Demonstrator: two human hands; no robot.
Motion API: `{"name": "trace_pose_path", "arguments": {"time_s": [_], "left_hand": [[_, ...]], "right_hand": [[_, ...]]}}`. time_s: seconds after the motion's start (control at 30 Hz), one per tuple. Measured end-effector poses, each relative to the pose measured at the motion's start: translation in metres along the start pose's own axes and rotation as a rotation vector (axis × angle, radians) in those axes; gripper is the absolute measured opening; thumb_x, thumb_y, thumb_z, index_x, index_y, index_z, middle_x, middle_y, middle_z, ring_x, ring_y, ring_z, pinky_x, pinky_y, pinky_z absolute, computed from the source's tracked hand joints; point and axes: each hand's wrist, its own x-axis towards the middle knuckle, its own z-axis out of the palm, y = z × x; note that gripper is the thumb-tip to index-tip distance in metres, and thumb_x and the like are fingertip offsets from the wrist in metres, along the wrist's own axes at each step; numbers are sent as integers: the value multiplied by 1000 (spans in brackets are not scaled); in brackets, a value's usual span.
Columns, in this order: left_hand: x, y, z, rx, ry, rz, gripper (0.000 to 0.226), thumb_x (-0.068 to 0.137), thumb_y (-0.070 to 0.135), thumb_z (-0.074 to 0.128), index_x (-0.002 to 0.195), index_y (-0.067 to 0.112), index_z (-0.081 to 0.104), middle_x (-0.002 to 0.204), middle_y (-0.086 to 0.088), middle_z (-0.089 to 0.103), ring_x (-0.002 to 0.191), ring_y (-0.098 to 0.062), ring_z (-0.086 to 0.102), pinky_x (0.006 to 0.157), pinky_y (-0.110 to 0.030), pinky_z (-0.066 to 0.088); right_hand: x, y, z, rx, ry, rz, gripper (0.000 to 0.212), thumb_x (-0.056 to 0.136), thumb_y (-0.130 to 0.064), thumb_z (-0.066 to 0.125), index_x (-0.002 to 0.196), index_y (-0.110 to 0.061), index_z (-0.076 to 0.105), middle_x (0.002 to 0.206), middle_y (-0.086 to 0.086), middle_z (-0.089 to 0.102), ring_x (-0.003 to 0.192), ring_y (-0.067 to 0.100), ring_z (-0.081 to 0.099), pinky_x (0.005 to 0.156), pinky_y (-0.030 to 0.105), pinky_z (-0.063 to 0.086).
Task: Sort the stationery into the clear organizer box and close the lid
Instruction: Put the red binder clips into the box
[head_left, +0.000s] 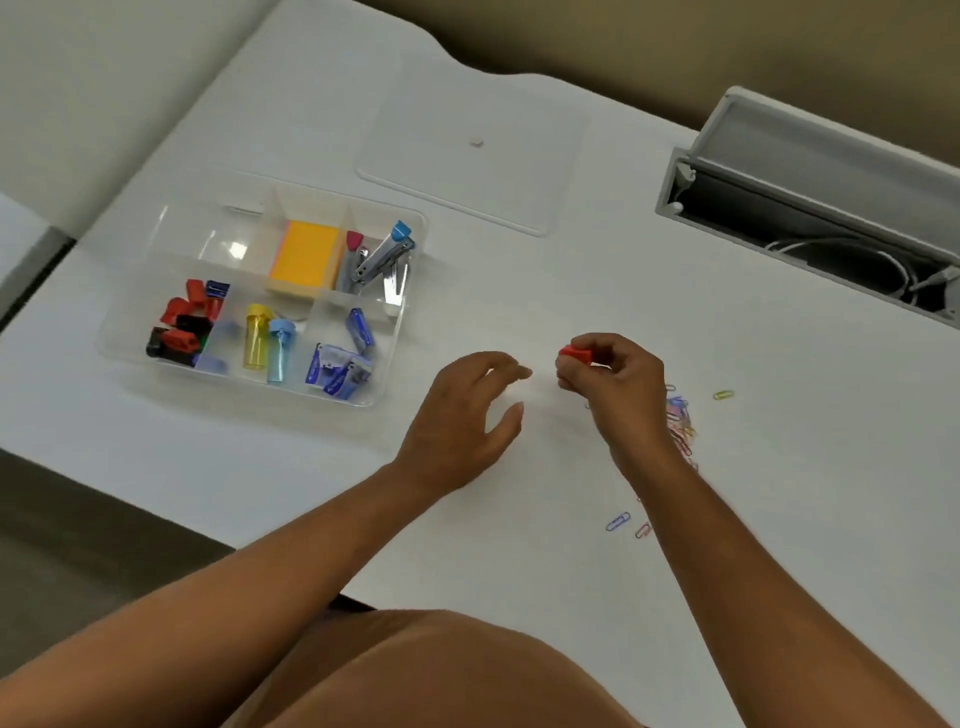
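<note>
The white table (519, 291) carries everything, with an open cable tray (810, 218) sunk into its far right edge. The clear lid (467, 176) lies flat behind the clear organizer box (395, 332), set aside so the compartments stay reachable; closing is clearly a late step. The box is already well filled: orange sticky notes (304, 254) in the middle rear compartment, staplers (382, 254) leaning in the right rear one, red and black binder clips (182, 322) front left, two small tubes (265, 340) beside them, and blue staple boxes (343, 361) front right.

The left hand (462, 415) hovers over the table, fingers loosely spread and holding nothing, probably ready to take what the other hand offers. The right hand (618, 384) pinches a small red binder clip (575, 355) at its fingertips, lifted off the table and well apart from the box. Behind that wrist lies a heap of coloured paper clips (680, 421), with strays nearby; these look like the main sorting left.
</note>
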Motion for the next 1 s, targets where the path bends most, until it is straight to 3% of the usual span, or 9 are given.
{"name": "trace_pose_path", "arguments": {"time_s": [0.17,0.37,0.47,0.57,0.7,0.8,0.93,1.0], "left_hand": [[-38,-49,-82,242,332,-130,22,93,23,66,115,25,70,120,1,65,120,-22,55,99,-37,34],[-57,-145,-200,296,546,-511,22,100,19,61,119,20,72,130,-2,64,122,-26,51,92,-47,48],[-58,-181,-236,151,514,-636,31,104,24,58,133,19,66,135,-3,60,118,-20,56,94,-42,56],[-54,-201,-254,83,481,-669,37,104,27,59,140,19,61,134,-2,62,109,-18,61,89,-33,54],[-48,-216,-264,41,405,-684,33,102,24,61,134,15,67,126,-2,70,98,-13,64,88,-27,53],[-47,-223,-268,10,371,-673,30,102,23,63,130,13,70,120,-4,73,90,-11,65,77,-14,51],[-49,-228,-270,-4,360,-632,31,102,23,63,130,13,70,117,-5,74,89,-13,67,82,-29,59],[-50,-230,-270,-7,348,-633,32,103,25,63,131,14,69,117,-6,73,89,-13,67,80,-29,60]], "right_hand": [[-24,-28,77,29,-158,-32,22,85,-10,79,103,-22,76,91,-4,78,79,17,78,80,37,65],[-43,-70,174,-163,-405,-243,12,89,-18,78,95,-28,79,87,-14,77,84,4,72,71,15,55],[-44,-89,222,-202,-483,-255,9,92,-22,76,99,-23,80,94,-12,78,87,3,72,75,15,57],[-44,-106,266,-241,-491,-316,14,94,-28,73,100,-20,82,96,-10,77,88,1,70,77,12,53],[-45,-121,311,-267,-483,-423,12,92,-17,75,104,-17,78,96,-9,77,88,3,70,82,19,56],[-44,-124,336,-372,-465,-569,23,87,-8,74,109,-17,75,100,-5,74,89,6,68,83,24,57],[-39,-118,357,-511,-485,-653,24,86,-8,76,107,-18,71,103,-2,69,91,10,62,85,30,56],[-38,-113,361,-555,-493,-675,22,87,-8,75,105,-19,71,102,-3,68,90,10,61,82,31,55]]}}
